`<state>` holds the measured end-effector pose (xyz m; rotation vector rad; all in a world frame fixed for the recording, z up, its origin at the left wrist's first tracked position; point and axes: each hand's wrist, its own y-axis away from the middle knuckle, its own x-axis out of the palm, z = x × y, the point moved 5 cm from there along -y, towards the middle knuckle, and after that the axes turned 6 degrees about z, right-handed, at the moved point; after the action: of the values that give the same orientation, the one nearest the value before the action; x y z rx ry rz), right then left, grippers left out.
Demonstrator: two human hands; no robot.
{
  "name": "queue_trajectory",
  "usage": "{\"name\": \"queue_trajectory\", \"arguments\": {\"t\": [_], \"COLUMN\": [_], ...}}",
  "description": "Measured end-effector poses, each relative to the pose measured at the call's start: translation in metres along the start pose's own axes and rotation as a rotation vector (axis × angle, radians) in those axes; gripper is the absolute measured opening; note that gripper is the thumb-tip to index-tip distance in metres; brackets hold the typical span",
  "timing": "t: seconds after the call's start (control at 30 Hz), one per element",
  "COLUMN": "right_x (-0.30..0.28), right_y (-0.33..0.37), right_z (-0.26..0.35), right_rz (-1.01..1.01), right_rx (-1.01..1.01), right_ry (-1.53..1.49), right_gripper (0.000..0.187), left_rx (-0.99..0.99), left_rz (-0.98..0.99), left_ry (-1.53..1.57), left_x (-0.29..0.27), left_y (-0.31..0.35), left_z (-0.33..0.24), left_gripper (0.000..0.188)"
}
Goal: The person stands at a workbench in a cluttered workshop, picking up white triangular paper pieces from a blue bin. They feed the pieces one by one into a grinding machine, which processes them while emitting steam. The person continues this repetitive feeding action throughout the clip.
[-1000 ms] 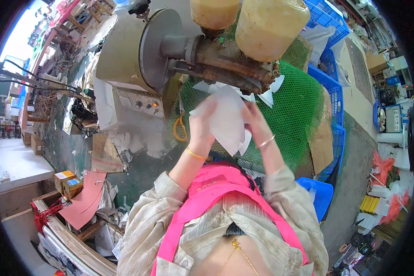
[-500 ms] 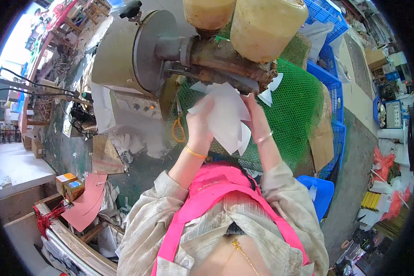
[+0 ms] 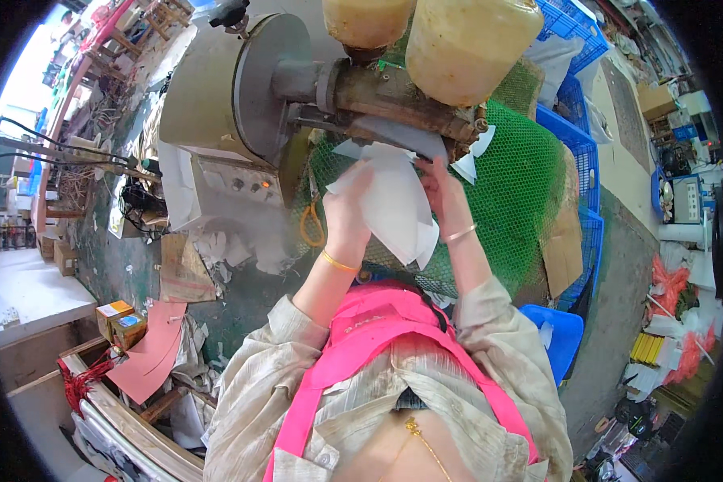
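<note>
My left hand grips a fanned stack of white paper sheets, which hangs point-down in front of the machine. Bent and slightly apart, the fingers of my right hand lie at the stack's upper right edge; I see nothing held in them. Just beyond both hands is the grimy roller assembly of the grey machine. Another pale sheet lies against the roller's underside. A white piece rests on green netting right of the roller.
Two jugs of yellowish liquid stand above the roller. Green netting spreads below, beside blue crates. Orange-handled scissors hang left of my left hand. A blue bin stands near my right elbow. Paper scraps lie at left.
My right hand has shifted slightly along the stack's edge, and its fingers have loosened apart. The stack now sits flatter toward me. More of the pale sheet shows against the roller.
</note>
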<state>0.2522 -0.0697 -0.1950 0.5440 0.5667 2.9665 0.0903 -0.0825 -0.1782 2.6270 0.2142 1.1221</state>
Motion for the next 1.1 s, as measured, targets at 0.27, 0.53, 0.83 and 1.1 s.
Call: {"name": "queue_trajectory", "arguments": {"t": [0.27,0.53,0.83,1.1], "right_x": [0.005,0.001,0.000,-0.012], "right_y": [0.027,0.000,0.018,-0.004], "right_z": [0.011,0.004,0.001,0.009], "right_rz": [-0.063,-0.064,-0.027,-0.220], "right_rx": [-0.077,-0.022,-0.160,-0.112], "right_ry": [0.193,-0.074,0.247,0.406], "right_gripper": [0.023,0.028,0.030,0.039], "left_rx": [-0.054,-0.002,-0.030,-0.084], "left_rz": [0.029,-0.075,-0.015,-0.006], "left_ry": [0.075,0.037,0.036,0.084], "left_x": [0.004,-0.001,-0.002,0.005], "left_y": [0.007,0.000,0.003,0.009], "left_z": [0.001,-0.002,0.001,0.003], "left_gripper": [0.031,0.028,0.036,0.034]}}
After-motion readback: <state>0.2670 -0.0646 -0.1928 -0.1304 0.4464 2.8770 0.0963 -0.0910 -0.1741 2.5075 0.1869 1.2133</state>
